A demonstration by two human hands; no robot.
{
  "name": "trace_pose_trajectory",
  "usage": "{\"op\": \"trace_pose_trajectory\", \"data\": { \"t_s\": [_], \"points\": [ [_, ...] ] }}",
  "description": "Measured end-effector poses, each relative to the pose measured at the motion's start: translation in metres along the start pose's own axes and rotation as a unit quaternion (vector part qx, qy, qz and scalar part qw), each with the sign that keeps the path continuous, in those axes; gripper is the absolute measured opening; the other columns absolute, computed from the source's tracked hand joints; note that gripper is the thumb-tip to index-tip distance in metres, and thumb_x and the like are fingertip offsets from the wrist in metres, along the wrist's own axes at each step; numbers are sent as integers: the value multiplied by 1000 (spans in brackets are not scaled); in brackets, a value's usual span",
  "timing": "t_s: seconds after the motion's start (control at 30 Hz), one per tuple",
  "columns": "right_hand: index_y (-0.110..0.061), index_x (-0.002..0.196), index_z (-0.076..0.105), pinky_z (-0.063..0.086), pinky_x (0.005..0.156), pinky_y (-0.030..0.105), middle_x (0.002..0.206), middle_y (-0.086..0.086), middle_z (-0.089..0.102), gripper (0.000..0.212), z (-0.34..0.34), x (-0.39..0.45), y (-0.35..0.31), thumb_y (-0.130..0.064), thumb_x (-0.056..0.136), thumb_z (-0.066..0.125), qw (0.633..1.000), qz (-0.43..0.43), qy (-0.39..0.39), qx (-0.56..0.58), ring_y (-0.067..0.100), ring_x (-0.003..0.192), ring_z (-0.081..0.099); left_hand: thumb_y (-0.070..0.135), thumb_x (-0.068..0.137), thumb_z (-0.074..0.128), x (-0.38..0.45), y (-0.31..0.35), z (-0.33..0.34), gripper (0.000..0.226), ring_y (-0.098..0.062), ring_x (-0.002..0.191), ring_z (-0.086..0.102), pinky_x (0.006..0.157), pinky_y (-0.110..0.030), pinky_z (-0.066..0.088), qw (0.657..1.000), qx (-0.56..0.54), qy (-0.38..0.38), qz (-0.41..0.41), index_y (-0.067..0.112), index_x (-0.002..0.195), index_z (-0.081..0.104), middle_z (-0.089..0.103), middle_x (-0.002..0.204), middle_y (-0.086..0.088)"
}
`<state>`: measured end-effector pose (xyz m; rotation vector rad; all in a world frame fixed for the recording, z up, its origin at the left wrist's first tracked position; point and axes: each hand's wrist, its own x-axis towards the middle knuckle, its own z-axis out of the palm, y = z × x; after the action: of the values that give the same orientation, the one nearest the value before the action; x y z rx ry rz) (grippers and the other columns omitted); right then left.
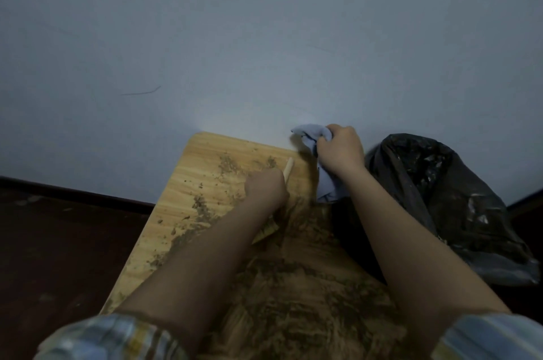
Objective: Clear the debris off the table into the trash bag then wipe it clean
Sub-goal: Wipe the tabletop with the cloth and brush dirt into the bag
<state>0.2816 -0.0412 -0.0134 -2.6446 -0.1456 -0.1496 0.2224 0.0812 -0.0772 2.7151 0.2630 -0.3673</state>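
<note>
Pale blue-grey wall (264, 36) fills the upper part of the view, meeting a dark floor (58, 242) along a dark skirting strip at the left. Against the wall stands a light wooden table (182, 183), its far left part fairly clean with scattered crumbs, the rest smeared and strewn with brown dirt debris (293, 286) that thickens toward the near and right side.

Over the middle of the table the left hand (266, 189) is clenched around a small brush (266, 230): the pale wooden handle sticks out past the knuckles toward the wall, and the yellowish bristles emerge below the wrist, angled down onto the dirty surface. The fingers themselves are turned away, so only the back of the fist shows.

Further right, at the table's far right corner, the right hand (340, 151) grips a crumpled light blue cloth (316, 136). One bunch of cloth pokes out beyond the fingers toward the wall, and the remainder hangs below the palm beside the table's right edge.

Right of the table, just beside that edge, sits an open black trash bag (458, 213), glossy and crinkled, with pale specks inside.

Plaid sleeves (111, 336) cover both forearms at the bottom corners.
</note>
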Motion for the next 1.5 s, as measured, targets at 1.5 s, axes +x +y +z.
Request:
{"op": "trace_pose_trajectory", "data": {
  "t_s": [1.5],
  "points": [
    [-28, 129, 60, 47, 95, 40, 135, 13, 52, 46, 63, 26, 14, -7, 92, 45, 987, 43, -133, -75, 36, 118, 47, 34, 90, 53, -64, -110, -27, 27, -25, 70, 60, 55, -29, 40, 947, -301, 105, -35, 8, 93, 61, 64, 83, -9]
  ]
}}
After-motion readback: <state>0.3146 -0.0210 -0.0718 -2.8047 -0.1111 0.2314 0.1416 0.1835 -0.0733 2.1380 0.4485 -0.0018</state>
